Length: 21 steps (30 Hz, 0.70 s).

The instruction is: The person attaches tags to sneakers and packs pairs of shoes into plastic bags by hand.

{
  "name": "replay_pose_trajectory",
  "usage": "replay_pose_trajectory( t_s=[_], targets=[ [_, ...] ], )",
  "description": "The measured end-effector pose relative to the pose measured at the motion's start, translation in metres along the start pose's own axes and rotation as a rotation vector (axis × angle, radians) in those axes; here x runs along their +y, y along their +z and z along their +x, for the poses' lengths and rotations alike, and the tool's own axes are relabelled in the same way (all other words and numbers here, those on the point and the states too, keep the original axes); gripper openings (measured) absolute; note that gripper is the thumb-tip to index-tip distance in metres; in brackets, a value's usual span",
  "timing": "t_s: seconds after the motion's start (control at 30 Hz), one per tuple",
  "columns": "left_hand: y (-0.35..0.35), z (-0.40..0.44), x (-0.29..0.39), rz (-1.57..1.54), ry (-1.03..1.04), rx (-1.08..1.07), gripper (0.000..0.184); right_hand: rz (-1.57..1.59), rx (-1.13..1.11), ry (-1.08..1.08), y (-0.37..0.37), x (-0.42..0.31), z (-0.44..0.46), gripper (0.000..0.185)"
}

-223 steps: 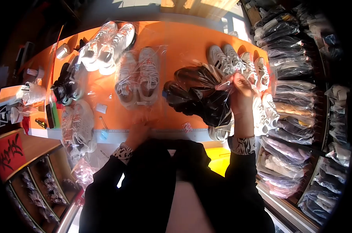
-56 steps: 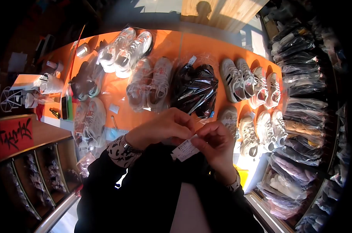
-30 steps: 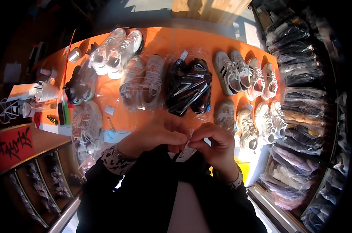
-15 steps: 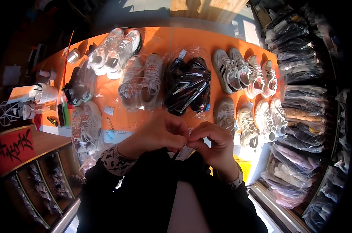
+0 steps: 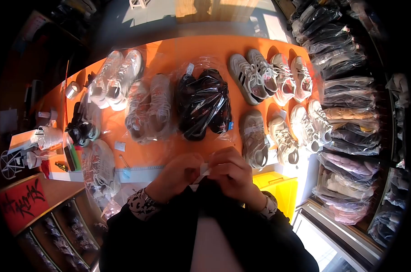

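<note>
Close to my chest, at the near edge of the orange table, both hands are pinched together around a small white paper tag (image 5: 204,169). My left hand (image 5: 178,177) is closed on the tag's left side, its fingertips partly in shadow. My right hand (image 5: 235,177) grips it from the other side with thumb and bent fingers. Most of the tag is hidden by the fingers. Just beyond the hands lies a pair of black shoes in clear plastic (image 5: 204,106). White bagged sneakers (image 5: 149,111) are left of it.
Several light sneakers (image 5: 255,136) stand at the table's right side. Further left are bagged white shoes (image 5: 117,81), a tape roll (image 5: 72,90) and a box cutter (image 5: 61,166). A yellow container (image 5: 278,192) is below the right edge. Shelves of bagged items (image 5: 350,118) line the right.
The view has shifted, so the table things appear further left and mostly lower. My hands are lower and the right fingers now cover more of the tag.
</note>
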State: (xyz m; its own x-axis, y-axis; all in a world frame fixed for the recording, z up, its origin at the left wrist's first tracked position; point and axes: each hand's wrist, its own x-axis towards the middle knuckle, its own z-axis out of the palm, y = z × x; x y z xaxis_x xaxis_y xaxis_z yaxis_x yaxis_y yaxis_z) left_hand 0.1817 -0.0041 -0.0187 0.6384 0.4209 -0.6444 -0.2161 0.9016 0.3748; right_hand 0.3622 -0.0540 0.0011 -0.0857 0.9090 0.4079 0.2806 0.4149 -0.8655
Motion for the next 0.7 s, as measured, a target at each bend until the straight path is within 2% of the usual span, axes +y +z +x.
replay_pose_trajectory(
  t_s=[0.03,0.07,0.1,0.13,0.17,0.23,0.3,0.37,0.4,0.47,0.5,0.57,0.7],
  targets=[
    [-0.004,0.003,-0.001,0.008,-0.009,-0.005,0.01,0.053,0.034,0.019,-0.002,0.003,-0.003,0.021],
    [-0.005,0.005,0.002,-0.13,0.047,0.109,0.007,0.048,0.046,0.022,-0.005,0.01,-0.008,0.021],
    [-0.008,0.006,0.005,-0.267,0.104,0.225,0.005,0.301,0.2,0.237,-0.009,0.021,-0.016,0.018],
    [-0.03,0.013,0.004,-0.324,0.15,0.144,0.004,0.556,0.356,0.448,-0.014,0.032,-0.023,0.016],
    [-0.037,0.013,0.007,-0.313,0.142,0.141,0.004,0.5,0.47,0.489,-0.022,0.047,-0.019,0.009],
    [-0.045,0.012,0.011,-0.29,0.284,0.315,0.006,0.374,0.526,0.676,-0.042,0.097,-0.028,0.009],
    [-0.051,0.008,0.01,-0.222,0.281,0.281,0.005,0.339,0.567,0.711,-0.049,0.151,-0.037,0.011],
    [-0.051,0.004,0.005,-0.171,0.333,0.516,0.005,0.076,0.482,0.816,-0.05,0.19,-0.039,0.019],
    [-0.051,0.003,0.001,-0.112,0.338,0.464,0.005,0.082,0.488,0.816,-0.049,0.204,-0.037,0.019],
    [-0.055,0.0,-0.009,-0.117,0.322,0.42,0.006,-0.149,0.433,0.825,-0.043,0.227,-0.034,0.027],
    [-0.056,-0.001,-0.012,-0.13,0.306,0.373,0.007,-0.139,0.434,0.825,-0.038,0.235,-0.033,0.027],
    [-0.052,-0.001,-0.024,-0.143,0.299,0.446,0.005,-0.22,0.431,0.839,-0.029,0.248,-0.029,0.029],
    [-0.048,-0.003,-0.053,-0.118,0.309,0.481,0.005,-0.155,0.4,0.936,-0.016,0.249,-0.02,0.03]
  ],
)
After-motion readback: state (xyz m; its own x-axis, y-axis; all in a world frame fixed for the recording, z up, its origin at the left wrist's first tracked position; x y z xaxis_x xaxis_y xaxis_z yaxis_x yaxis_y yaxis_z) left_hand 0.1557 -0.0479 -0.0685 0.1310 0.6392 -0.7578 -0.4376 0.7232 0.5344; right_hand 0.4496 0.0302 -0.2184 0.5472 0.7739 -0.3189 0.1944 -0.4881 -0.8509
